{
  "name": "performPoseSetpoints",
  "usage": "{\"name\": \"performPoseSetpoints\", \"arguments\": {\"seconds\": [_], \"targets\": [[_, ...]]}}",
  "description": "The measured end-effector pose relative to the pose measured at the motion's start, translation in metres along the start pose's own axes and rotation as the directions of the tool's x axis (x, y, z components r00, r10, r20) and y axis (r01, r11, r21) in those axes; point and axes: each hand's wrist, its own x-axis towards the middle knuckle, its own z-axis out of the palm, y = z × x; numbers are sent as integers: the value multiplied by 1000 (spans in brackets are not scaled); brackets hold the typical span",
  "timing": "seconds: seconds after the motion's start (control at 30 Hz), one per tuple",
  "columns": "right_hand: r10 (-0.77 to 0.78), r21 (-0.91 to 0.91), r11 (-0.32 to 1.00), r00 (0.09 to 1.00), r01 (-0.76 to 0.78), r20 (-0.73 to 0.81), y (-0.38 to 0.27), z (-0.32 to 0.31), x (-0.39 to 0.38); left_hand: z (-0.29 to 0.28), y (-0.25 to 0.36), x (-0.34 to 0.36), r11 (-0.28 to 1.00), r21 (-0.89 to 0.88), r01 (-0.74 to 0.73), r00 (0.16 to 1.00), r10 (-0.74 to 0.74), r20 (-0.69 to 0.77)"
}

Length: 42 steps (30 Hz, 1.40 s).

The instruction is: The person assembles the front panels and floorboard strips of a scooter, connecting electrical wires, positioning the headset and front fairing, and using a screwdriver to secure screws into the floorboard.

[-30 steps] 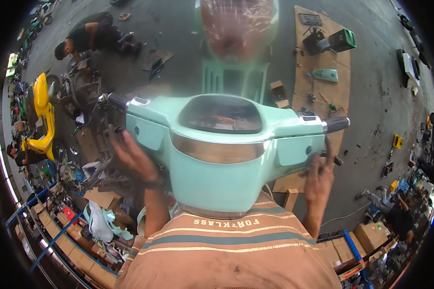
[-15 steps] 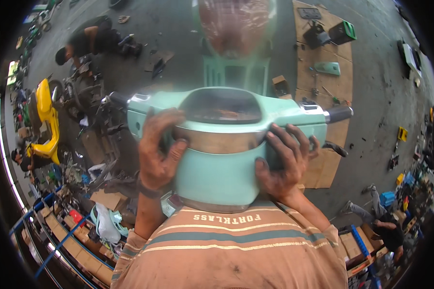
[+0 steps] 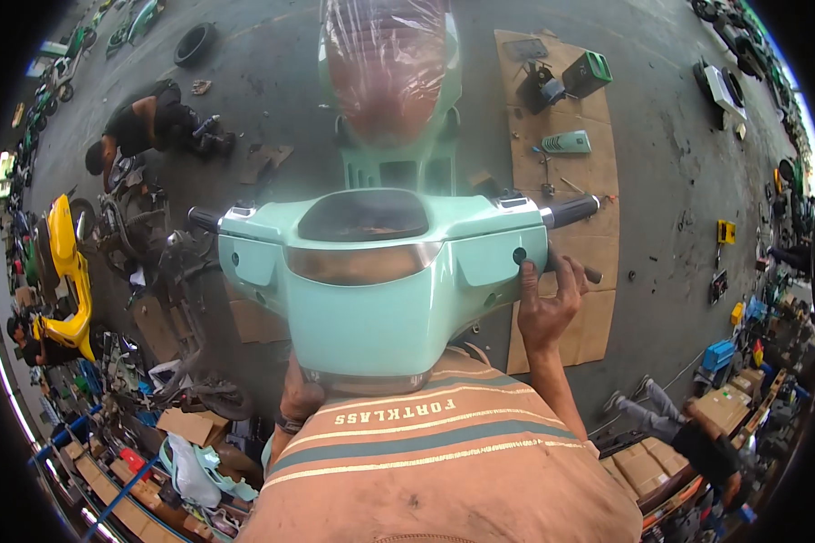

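Note:
The mint-green scooter handlebar housing [image 3: 362, 317] is in front of me, with a dark display [image 3: 362, 217] and a smoky translucent strip across it. My right hand [image 3: 543, 303] grips the housing's right side under the black grip [image 3: 570, 213], its thumb on the panel at a round dark hole and its fingers curled beside the brake lever. My left hand [image 3: 301, 398] is low at the housing's lower left, its fingers mostly hidden behind it. Behind the housing, the scooter's plastic-wrapped brown seat [image 3: 385, 72] points away from me.
Cardboard [image 3: 566, 326] on the right bears tools, bottles and containers. Partly stripped scooters and a yellow one [image 3: 72, 299] stand left. A crouching person [image 3: 163, 118] and another at far left work there; a person [image 3: 697, 452] is lower right. Racks with boxes [image 3: 643, 462] line the near side.
My hands have left the housing's front face, where both were half a second ago: the left went down underneath, the right outward to the right-hand panel. The housing appears slightly left in view.

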Motion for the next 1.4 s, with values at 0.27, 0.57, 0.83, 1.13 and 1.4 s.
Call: {"name": "performPoseSetpoints", "arguments": {"seconds": [0.27, 0.57, 0.83, 1.13, 1.4], "targets": [[198, 81, 974, 970, -211, 144, -19, -7, 18, 47, 6, -17, 894, -418, 160, 866, -330, -376], [-270, 11, 953, 830, 304, 487, -20, -30, 111, 115, 11, -24, 809, -565, -162, 821, -207, -532], [-541, 546, 833, 73, -91, 838, -87, 90, 195, 138, 64, 3, 839, -515, -174, 642, -301, -706], [-597, 538, 802, -352, -259, 721, -120, 181, 162, 143, 105, 37, 815, -579, -20, 364, -534, -763], [-636, 563, 771, -313, -298, 705, -121, 180, 158, 143, 120, 54, 775, -629, 64, 264, -621, -738]]}}
